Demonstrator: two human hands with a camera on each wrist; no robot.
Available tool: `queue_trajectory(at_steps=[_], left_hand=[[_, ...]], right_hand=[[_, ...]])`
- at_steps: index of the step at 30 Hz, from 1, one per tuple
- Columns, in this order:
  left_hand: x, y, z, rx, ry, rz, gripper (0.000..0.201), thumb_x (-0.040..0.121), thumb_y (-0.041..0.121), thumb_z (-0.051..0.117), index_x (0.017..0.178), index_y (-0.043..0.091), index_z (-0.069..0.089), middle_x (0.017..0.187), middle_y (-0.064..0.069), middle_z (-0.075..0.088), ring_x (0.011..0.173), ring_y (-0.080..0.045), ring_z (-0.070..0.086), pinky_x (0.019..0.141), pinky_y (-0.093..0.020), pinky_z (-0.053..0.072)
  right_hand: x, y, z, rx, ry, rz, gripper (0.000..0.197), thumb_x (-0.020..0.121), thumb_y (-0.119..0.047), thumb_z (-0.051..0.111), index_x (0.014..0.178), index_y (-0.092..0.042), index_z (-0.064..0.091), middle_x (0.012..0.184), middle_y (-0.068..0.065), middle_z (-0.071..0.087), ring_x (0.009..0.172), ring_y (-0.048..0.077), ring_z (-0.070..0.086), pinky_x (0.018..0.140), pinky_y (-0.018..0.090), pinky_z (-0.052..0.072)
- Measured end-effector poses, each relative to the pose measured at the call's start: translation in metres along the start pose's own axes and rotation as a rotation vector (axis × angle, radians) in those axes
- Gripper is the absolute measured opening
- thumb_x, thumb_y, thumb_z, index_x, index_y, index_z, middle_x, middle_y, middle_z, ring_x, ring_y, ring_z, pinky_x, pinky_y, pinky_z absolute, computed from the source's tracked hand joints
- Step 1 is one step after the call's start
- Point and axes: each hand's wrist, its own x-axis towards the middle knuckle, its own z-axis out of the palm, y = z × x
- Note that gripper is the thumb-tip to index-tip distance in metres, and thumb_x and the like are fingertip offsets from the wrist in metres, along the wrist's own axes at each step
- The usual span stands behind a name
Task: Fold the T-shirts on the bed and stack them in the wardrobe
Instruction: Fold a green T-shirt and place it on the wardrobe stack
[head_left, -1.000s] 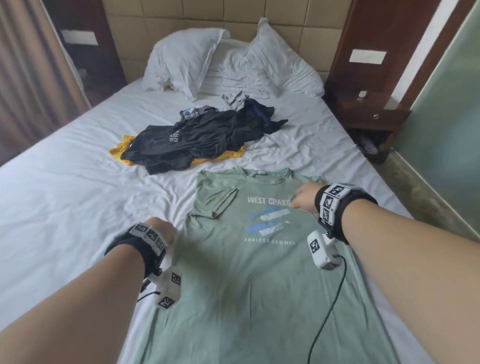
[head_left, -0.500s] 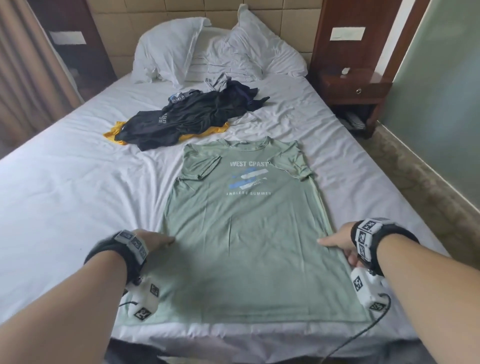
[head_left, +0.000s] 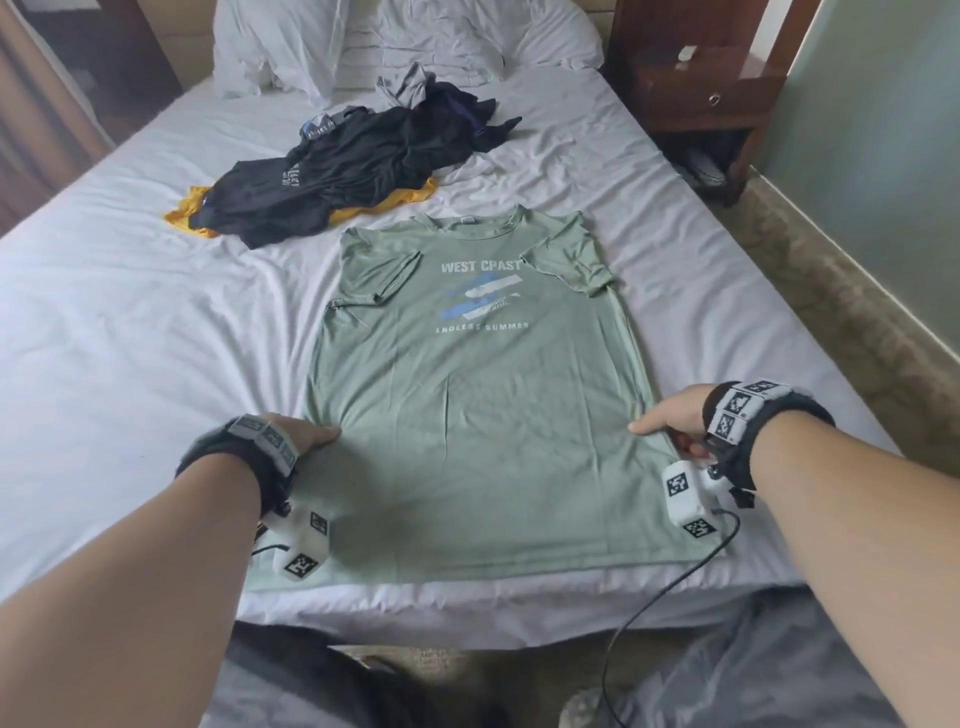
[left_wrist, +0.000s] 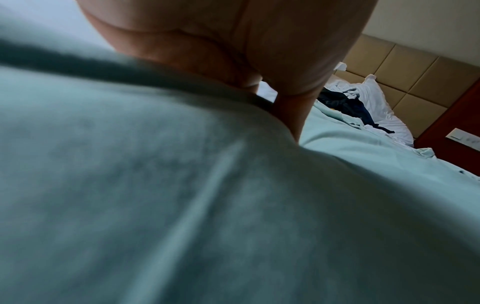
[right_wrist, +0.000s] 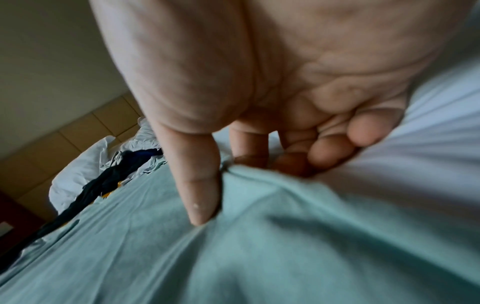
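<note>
White bed (head_left: 130, 364) — both hands pinch green T-shirt (head_left: 467, 415) edges, left fingers hidden.

2 white pillows (head_left: 332, 36) against tan padded headboard (left_wrist: 415, 67); dark wooden nightstand (head_left: 711, 88) beside.

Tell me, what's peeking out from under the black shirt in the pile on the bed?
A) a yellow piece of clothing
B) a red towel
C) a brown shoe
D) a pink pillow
A: in the head view, a yellow garment shows its edges on both sides from beneath the black shirt, up the bed from the green T-shirt.
</note>
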Motion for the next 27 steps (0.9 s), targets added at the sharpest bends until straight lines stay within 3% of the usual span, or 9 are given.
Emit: queue_trajectory(at_steps=[4,7,11,13,16,18,21,24,27], left_hand=[[0.000,-0.007,-0.001,-0.049,0.016,0.012,0.089,0.075,0.059,0.083,0.136,-0.001,0.057,0.135,-0.018,0.059,0.120,-0.037,0.059,0.105,-0.044,0.047],[-0.018,-0.009,-0.002,-0.052,0.050,0.042,0.084,0.081,0.058,0.078,0.134,-0.003,0.057,0.131,-0.020,0.061,0.118,-0.037,0.059,0.100,-0.039,0.047],[-0.037,-0.022,-0.004,-0.083,0.019,0.038,0.075,0.084,0.054,0.077,0.131,-0.002,0.059,0.128,-0.019,0.062,0.116,-0.036,0.060,0.095,-0.037,0.048],[-0.041,-0.036,-0.006,-0.125,-0.064,0.021,0.074,0.079,0.053,0.081,0.127,-0.001,0.064,0.122,-0.018,0.066,0.111,-0.036,0.064,0.089,-0.037,0.050],[-0.042,-0.064,-0.005,-0.148,-0.173,0.023,0.082,0.059,0.060,0.090,0.115,0.004,0.073,0.109,-0.015,0.072,0.101,-0.034,0.069,0.092,-0.040,0.055],[-0.048,-0.079,-0.005,-0.108,-0.154,0.060,0.083,0.052,0.069,0.088,0.105,0.007,0.075,0.107,-0.015,0.074,0.102,-0.035,0.070,0.096,-0.045,0.056],[-0.084,-0.094,-0.013,-0.148,-0.045,0.160,0.061,0.081,0.063,0.075,0.101,0.005,0.077,0.114,-0.023,0.072,0.109,-0.042,0.067,0.098,-0.047,0.053],[-0.103,-0.106,-0.020,-0.269,-0.013,0.218,0.051,0.095,0.046,0.067,0.119,0.002,0.071,0.126,-0.022,0.068,0.120,-0.040,0.062,0.104,-0.043,0.049],[-0.113,-0.114,-0.025,-0.480,-0.039,0.168,0.061,0.086,0.050,0.075,0.114,-0.005,0.070,0.098,-0.023,0.075,0.084,-0.038,0.073,0.079,-0.044,0.060]], right_hand=[[-0.005,0.008,0.001,0.070,0.053,-0.003,0.037,0.086,-0.023,0.076,0.060,-0.011,0.052,0.040,0.005,0.047,0.027,0.015,0.039,0.036,0.016,0.032],[-0.019,0.013,0.006,0.089,0.098,-0.018,0.028,0.080,-0.021,0.079,0.066,-0.007,0.059,0.043,0.006,0.049,0.042,0.020,0.045,0.049,0.023,0.040],[-0.019,0.029,0.009,0.126,0.112,-0.085,0.049,0.051,-0.031,0.086,0.083,0.002,0.072,0.081,0.023,0.071,0.073,0.032,0.065,0.079,0.045,0.059],[-0.002,0.039,0.006,0.170,0.112,-0.135,0.063,0.038,-0.037,0.087,0.086,0.001,0.075,0.095,0.024,0.075,0.089,0.038,0.072,0.093,0.055,0.056],[-0.049,0.034,0.011,0.122,0.208,-0.205,0.054,0.086,-0.039,0.074,0.120,0.003,0.067,0.125,0.020,0.067,0.117,0.036,0.063,0.104,0.040,0.049],[-0.070,0.037,0.011,0.146,0.308,-0.229,0.055,0.101,-0.037,0.057,0.140,0.001,0.052,0.143,0.019,0.054,0.130,0.034,0.052,0.105,0.033,0.041],[-0.084,0.046,0.014,0.104,0.399,-0.256,0.055,0.102,-0.033,0.056,0.143,0.002,0.047,0.147,0.020,0.049,0.133,0.035,0.050,0.105,0.033,0.039],[-0.100,0.050,0.016,0.111,0.479,-0.271,0.050,0.098,-0.031,0.062,0.136,0.000,0.056,0.138,0.020,0.057,0.123,0.035,0.057,0.096,0.031,0.043],[-0.115,0.054,0.012,0.072,0.488,-0.239,0.046,0.096,-0.029,0.066,0.129,0.001,0.059,0.130,0.019,0.062,0.110,0.032,0.062,0.080,0.027,0.045]])
